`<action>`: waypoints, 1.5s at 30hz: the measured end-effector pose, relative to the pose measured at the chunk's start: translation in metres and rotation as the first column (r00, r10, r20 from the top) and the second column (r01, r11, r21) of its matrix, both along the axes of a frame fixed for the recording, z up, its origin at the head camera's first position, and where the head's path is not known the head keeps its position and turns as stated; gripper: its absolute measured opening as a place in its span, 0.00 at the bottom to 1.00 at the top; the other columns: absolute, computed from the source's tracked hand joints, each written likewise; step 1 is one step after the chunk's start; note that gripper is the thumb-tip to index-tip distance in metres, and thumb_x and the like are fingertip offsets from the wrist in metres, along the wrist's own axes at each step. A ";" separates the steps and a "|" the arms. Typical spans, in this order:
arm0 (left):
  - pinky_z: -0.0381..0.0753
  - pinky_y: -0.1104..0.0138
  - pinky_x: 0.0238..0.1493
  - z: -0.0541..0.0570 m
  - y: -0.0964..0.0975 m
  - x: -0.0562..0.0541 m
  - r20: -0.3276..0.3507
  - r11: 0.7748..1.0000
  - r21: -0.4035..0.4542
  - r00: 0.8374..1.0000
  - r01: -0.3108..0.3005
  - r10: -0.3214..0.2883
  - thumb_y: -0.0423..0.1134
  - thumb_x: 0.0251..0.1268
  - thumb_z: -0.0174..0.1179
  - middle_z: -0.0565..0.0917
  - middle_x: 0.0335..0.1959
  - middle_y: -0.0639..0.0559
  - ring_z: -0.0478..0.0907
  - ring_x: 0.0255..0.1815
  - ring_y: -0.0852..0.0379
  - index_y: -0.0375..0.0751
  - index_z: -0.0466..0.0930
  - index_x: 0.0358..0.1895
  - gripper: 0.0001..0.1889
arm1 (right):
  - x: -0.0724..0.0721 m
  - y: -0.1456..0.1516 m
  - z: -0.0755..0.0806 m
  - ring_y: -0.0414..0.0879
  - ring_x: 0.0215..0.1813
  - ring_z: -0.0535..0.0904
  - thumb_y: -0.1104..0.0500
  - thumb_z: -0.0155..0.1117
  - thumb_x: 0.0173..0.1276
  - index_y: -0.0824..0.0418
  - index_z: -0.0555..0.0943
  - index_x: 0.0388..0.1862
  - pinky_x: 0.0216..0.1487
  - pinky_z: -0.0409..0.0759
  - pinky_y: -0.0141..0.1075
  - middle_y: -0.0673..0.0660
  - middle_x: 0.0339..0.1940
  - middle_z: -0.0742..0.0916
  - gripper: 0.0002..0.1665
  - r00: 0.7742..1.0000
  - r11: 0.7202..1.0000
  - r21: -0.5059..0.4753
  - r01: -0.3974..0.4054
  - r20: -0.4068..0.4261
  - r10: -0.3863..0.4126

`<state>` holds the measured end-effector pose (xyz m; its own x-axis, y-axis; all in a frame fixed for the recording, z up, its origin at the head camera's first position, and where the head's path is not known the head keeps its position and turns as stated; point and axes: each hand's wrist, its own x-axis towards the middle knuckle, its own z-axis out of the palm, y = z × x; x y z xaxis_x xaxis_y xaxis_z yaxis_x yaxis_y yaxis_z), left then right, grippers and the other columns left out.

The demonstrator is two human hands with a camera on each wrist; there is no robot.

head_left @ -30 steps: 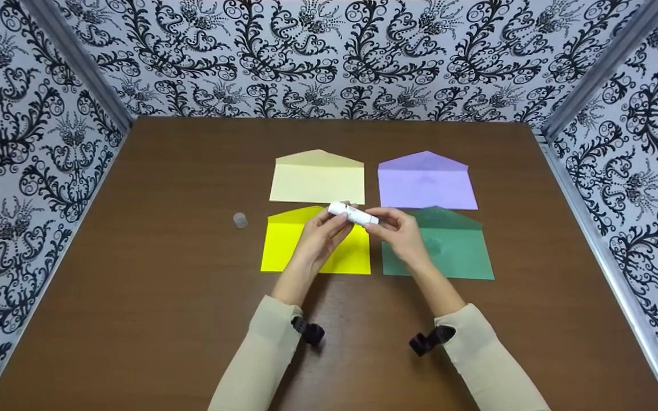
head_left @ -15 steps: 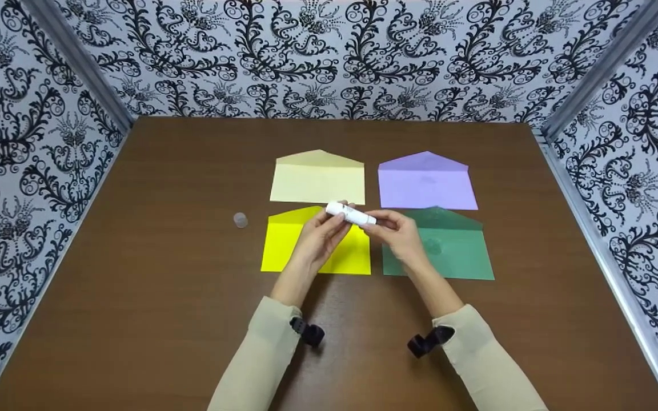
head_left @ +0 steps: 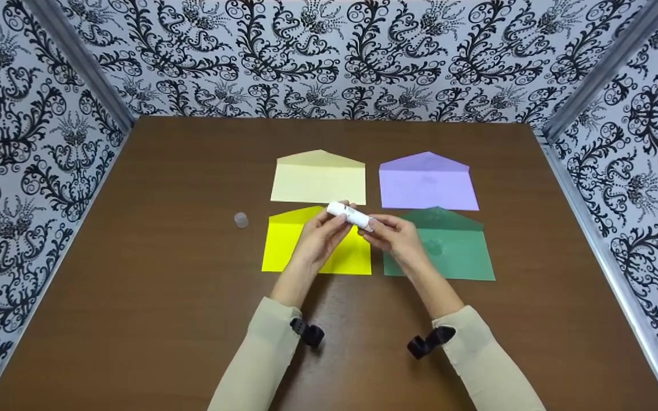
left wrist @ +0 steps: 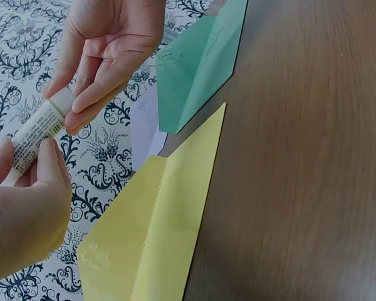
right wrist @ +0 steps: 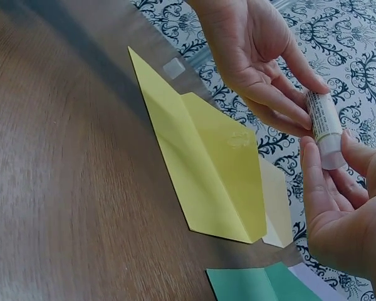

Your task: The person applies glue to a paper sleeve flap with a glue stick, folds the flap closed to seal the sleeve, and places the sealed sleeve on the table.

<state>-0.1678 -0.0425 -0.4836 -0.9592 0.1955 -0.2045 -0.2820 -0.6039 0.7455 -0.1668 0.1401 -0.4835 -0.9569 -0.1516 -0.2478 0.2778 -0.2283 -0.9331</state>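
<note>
A white glue stick (head_left: 349,216) with printed text is held between both hands over the yellow envelope (head_left: 283,251). My left hand (head_left: 317,240) grips its barrel between thumb and fingers. At the other end, my right hand (head_left: 397,237) pinches the glue stick's pale base (right wrist: 331,158). The yellow envelope lies with its flap unfolded, and a shiny smear (left wrist: 95,254) shows on that flap. Beside it is the green envelope (head_left: 460,257), partly covered by my right hand in the head view; a similar smear shows on its flap (left wrist: 169,59).
Behind these lie a cream envelope (head_left: 317,182) and a purple envelope (head_left: 429,191), flaps unfolded too. To the left, a small translucent cap (head_left: 241,220) stands on the brown table (head_left: 163,274). Patterned walls (head_left: 329,57) enclose the back and sides.
The fingers of my right hand have shifted round the glue stick's base, now covering more of that end. My left hand keeps its grip, almost still.
</note>
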 end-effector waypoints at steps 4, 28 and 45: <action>0.77 0.63 0.66 0.000 0.001 0.001 -0.019 0.999 -0.035 1.000 0.006 -0.007 0.27 0.75 0.51 0.79 0.65 0.38 0.82 0.55 0.58 0.26 0.67 0.69 0.22 | 0.000 0.001 -0.002 0.44 0.41 0.89 0.62 0.55 0.77 0.73 0.74 0.60 0.48 0.88 0.34 0.56 0.42 0.87 0.19 1.000 0.999 -0.034 -0.008 0.024 0.009; 0.76 0.61 0.67 0.003 0.002 0.002 -0.032 0.996 -0.091 0.999 -0.008 0.005 0.26 0.73 0.53 0.79 0.64 0.37 0.82 0.54 0.58 0.27 0.70 0.67 0.21 | 0.000 0.002 -0.008 0.44 0.41 0.88 0.68 0.59 0.72 0.75 0.76 0.59 0.48 0.88 0.33 0.55 0.41 0.87 0.19 1.000 0.998 -0.063 0.028 0.016 -0.027; 0.76 0.60 0.68 0.001 0.004 0.003 -0.061 0.993 -0.115 0.998 0.002 -0.009 0.25 0.72 0.53 0.77 0.66 0.35 0.81 0.57 0.58 0.26 0.71 0.66 0.21 | 0.001 0.003 -0.010 0.42 0.39 0.87 0.51 0.52 0.79 0.74 0.74 0.59 0.47 0.88 0.32 0.54 0.39 0.87 0.26 0.998 0.996 0.068 -0.060 0.038 0.057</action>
